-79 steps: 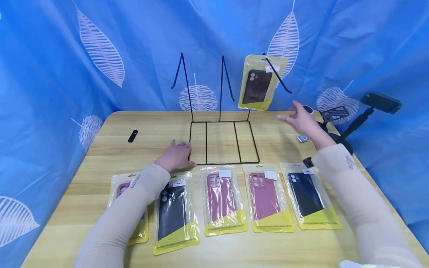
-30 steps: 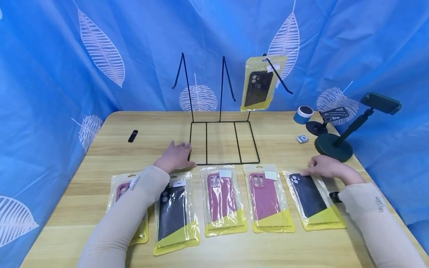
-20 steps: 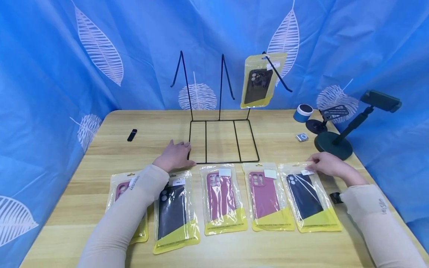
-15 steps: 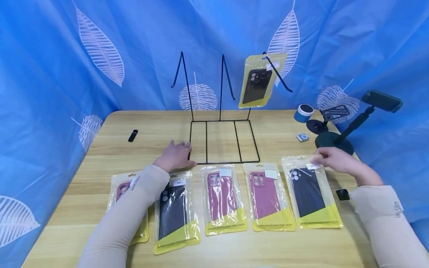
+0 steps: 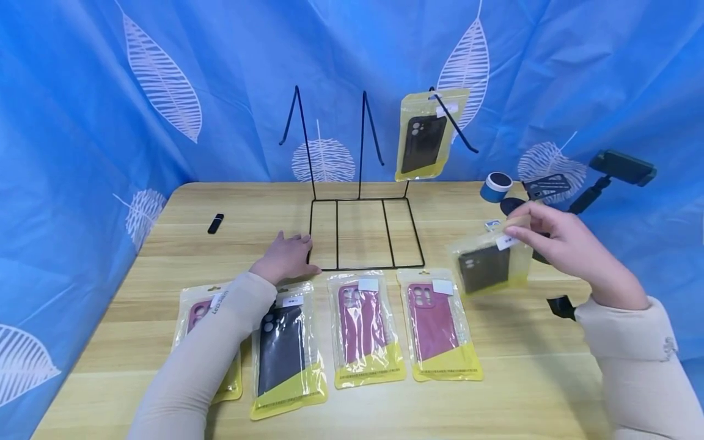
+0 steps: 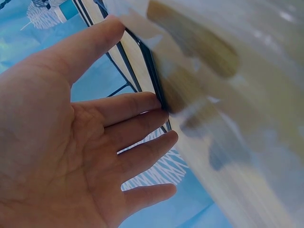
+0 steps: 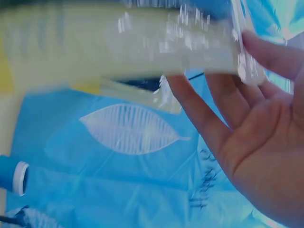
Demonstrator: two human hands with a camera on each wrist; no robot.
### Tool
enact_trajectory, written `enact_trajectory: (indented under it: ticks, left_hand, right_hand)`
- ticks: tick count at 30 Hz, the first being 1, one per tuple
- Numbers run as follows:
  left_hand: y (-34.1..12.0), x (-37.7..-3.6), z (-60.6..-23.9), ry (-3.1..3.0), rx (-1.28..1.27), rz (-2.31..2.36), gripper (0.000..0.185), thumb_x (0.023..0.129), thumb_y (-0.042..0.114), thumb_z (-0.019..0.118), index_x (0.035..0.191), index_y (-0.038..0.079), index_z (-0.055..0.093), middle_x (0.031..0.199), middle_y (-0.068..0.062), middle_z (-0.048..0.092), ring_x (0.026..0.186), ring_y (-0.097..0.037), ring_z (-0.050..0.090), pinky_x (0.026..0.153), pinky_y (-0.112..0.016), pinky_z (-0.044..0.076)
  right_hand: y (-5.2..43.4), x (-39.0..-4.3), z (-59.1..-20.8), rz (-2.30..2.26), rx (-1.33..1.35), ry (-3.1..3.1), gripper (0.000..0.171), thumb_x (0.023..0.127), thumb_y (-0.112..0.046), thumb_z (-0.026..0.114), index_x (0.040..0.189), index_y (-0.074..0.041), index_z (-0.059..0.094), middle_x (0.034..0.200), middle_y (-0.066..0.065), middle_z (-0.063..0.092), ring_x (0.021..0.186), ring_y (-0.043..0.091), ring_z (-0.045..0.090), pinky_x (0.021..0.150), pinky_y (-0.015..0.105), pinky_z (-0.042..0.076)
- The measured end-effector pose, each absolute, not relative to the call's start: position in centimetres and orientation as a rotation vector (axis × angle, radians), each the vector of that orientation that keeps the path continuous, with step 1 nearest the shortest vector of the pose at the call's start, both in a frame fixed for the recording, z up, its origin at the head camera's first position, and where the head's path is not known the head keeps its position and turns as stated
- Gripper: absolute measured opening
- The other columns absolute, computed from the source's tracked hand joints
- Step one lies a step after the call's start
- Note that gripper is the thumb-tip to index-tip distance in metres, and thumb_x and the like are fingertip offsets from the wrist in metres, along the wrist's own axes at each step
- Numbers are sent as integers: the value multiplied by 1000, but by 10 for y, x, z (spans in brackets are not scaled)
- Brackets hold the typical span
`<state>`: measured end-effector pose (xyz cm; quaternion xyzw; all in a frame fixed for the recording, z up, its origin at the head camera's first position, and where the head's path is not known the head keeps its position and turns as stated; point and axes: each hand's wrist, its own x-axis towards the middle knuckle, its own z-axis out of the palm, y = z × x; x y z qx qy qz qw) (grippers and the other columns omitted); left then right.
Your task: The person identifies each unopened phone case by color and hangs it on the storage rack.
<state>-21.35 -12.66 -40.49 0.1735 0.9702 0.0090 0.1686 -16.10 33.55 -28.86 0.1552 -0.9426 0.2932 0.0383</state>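
Lifted clear of the wooden table (image 5: 522, 373) since half a second ago: black phone case packet (image 5: 489, 266), pinched at its top corner by thumb and fingers of right hand (image 5: 566, 247) and now hanging tilted below and to the left of the grip, just past the end of the row it lay in. Vacated beside the nearer pink packet (image 5: 437, 324), the rightmost spot in that row, with three more packets unmoved further left. Held flat as before, left hand (image 5: 286, 260), fingers straight against the front left corner of the wire rack (image 5: 365, 235), bracing its base. Already hung on the rack's right prong, up and to the left of the grip, another black packet (image 5: 423, 137); two prongs bare. Judged underway: carrying the lifted packet toward the rack, hanging not yet done.
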Motion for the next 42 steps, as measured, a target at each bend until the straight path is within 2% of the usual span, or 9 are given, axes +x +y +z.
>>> enact_trajectory:
  ticks: [7,10,13,17,25,27,35,42]
  left_hand:
    - [-127,-213,-403,2755,486,32,83,91,55,63,150,1,39,160,-14,33,147,-36,32,122,-65,11]
    - [-127,-213,-402,2751,479,36,83,91,55,63,150,2,39,161,-14,32,148,-36,32,122,-64,10]
    - [-127,-214,-402,2749,472,43,84,91,55,63,151,2,38,161,-14,31,148,-36,32,122,-64,9]
    - [-128,-216,-402,2753,477,49,85,91,56,63,151,2,37,161,-13,31,148,-36,32,122,-64,10]
    - [-129,-217,-407,2752,478,52,86,90,57,63,152,2,37,161,-12,31,148,-35,33,122,-64,10]
    - [-129,-218,-407,2751,477,51,86,90,57,63,151,2,37,161,-12,31,148,-35,33,122,-64,10]
    - [-128,-216,-406,2750,483,38,85,91,57,62,152,3,36,162,-12,30,148,-35,32,122,-64,10]
    - [-128,-215,-405,2745,472,57,85,91,56,63,152,2,35,162,-12,30,148,-36,32,123,-64,9]
  right_hand:
    - [314,-177,-271,895,559,-2612,13,98,-14,63,109,-6,64,89,-24,57,70,0,50,52,23,32]
    - [305,-183,-264,962,562,-2527,16,98,-13,62,110,-3,62,92,-25,58,71,1,51,53,14,37]
    - [297,-189,-257,1071,546,-2454,12,98,-12,61,109,-7,61,98,-17,59,75,4,55,62,5,45]
    - [286,-196,-252,1173,519,-2372,10,98,-13,61,107,-17,59,104,-9,57,81,7,56,70,4,50]
    - [277,-214,-252,1267,450,-2325,9,100,-16,59,108,-18,59,103,-15,61,88,4,60,76,5,51]
    - [277,-220,-254,1276,444,-2328,9,100,-15,59,108,-20,59,102,-16,60,87,4,59,76,5,50]
    - [277,-235,-262,1281,389,-2387,7,100,-23,60,107,-25,58,95,-13,56,71,10,49,56,13,41]
    - [272,-250,-261,1355,338,-2404,10,99,-29,61,106,-23,58,97,-15,60,82,6,56,72,10,48]
